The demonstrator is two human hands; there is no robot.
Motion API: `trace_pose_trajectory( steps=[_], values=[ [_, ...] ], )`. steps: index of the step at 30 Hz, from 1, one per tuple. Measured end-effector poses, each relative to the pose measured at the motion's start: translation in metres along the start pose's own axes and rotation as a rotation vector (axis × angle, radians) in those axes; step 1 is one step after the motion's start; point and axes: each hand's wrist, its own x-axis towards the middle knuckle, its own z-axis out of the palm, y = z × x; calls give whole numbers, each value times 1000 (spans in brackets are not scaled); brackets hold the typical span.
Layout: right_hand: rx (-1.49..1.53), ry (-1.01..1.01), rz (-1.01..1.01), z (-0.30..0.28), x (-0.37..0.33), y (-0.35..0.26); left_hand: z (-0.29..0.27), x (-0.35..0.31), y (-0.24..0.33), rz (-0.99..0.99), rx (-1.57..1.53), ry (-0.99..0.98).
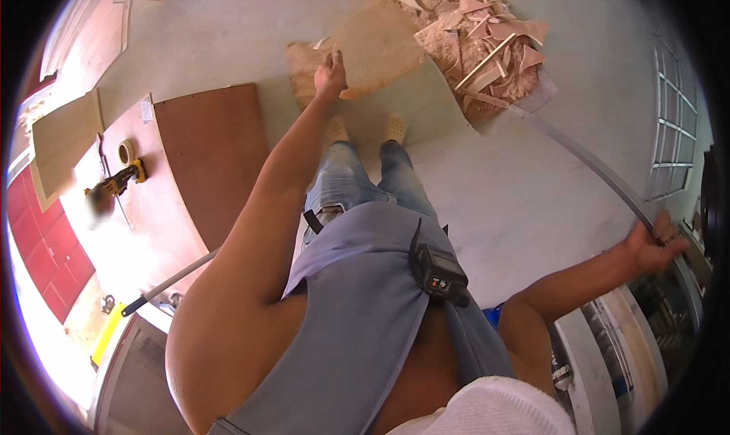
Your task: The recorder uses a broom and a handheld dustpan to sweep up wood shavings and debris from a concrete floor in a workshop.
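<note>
My left hand (329, 76) reaches forward and grips the left edge of a thin brown sheet (384, 43), which is slightly blurred. Beyond the sheet lies a heap of sawdust and broken wood scraps (475, 36). Off to the right, the fingers of my right hand (655, 245) are closed around a long grey strip (582, 155). One end of the strip touches or nearly touches the near edge of the heap, and the other runs past my hand. A black radio-like device (441, 274) hangs at my front.
On the left, a red-brown board (213, 150) lies beside a pale surface bearing a yellow-and-black power tool (122, 182) and a tape roll (128, 152). A grey pole (171, 283) with a black tip juts out there. White bars (673, 123) stand at the far right.
</note>
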Motion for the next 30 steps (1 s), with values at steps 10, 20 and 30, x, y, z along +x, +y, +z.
trace_pose_trajectory(
  steps=[10, 20, 30],
  values=[
    [-22, -222, 168, 67, 15, -54, 32, -5, 63, 89, -53, -161],
    [-11, -454, 313, 130, 57, -25, 45, -57, 79, 532, 83, -227],
    [-87, -386, 277, 174, 37, -34, 13, -118, 16, 416, 180, -284]
  ],
)
